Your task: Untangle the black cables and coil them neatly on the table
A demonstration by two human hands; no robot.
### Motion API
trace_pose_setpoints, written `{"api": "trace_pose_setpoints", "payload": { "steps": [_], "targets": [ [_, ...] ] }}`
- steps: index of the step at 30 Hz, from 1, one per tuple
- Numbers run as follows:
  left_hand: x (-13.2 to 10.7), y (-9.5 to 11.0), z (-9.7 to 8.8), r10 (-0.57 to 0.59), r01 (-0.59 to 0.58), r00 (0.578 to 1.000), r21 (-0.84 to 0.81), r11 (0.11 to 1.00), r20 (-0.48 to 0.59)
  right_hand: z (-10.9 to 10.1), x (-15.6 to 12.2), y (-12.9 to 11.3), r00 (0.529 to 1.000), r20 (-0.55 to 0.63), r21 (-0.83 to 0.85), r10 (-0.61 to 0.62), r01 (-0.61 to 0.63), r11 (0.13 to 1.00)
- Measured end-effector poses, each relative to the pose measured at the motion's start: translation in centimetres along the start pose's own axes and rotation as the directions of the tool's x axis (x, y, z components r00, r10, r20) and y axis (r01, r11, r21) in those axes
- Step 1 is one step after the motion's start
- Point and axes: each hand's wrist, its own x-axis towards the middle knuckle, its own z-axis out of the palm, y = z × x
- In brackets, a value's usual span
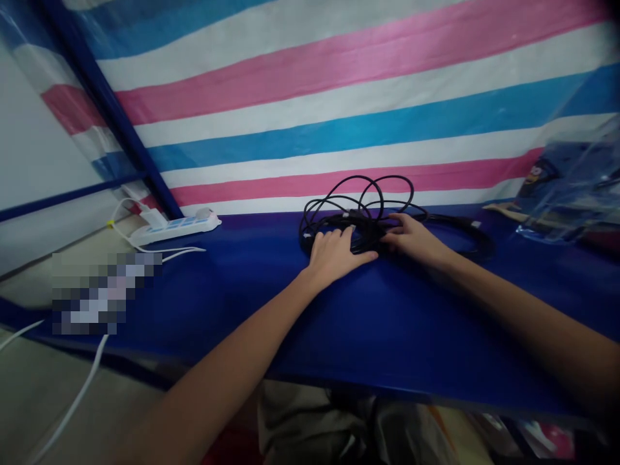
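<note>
Where black cable [367, 234] lies in a messy coil toward the back of the desk [349, 336], the left hand [334, 254] rests over it, thumb spread wide; the right hand [411, 239] touches it with a half-curled grip, its hold unclear. Well leftward sits a white power strip [186, 226]; behind hangs a striped sheet [339, 84].

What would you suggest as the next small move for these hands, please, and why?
Perhaps the right hand should gather the loose loops down onto the black cable coil, since they stand up above it, while the left hand is already at its near left side.
</note>
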Motion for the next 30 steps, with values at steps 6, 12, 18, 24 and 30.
{"api": "trace_pose_setpoints", "payload": {
  "steps": [6,12,18,24,30],
  "targets": [
    [-0.5,-0.4,-1.4,-0.029,0.026,0.991,-0.027,0.999,-0.129,-0.2,-1.9,-1.8,0.982,-0.044,0.378,0.184,-0.154,0.913],
    [-0.6,-1.3,-3.3,-0.043,0.011,0.949,-0.102,0.995,-0.312,-2.9,-3.7,-4.5,0.989,0.073,0.603,0.132,-0.149,0.784],
    [-0.5,-1.2,-2.7,0.170,-0.224,0.958,-0.236,0.946,-0.230,-1.3,-6.0,-7.2,0.955,0.144,0.596,-0.258,0.124,0.793],
    [0.0,0.6,-3.3,-0.121,0.013,0.992,-0.920,0.392,-0.038,1.9,-6.9,-6.6,0.917,0.159,0.232,-0.365,0.324,0.917],
    [-1.2,0.3,-6.7,-0.291,0.181,0.949,-0.963,0.201,0.118,3.1,-7.4,-6.0,0.920,0.174,0.171,-0.352,0.324,0.931]
  ]
}}
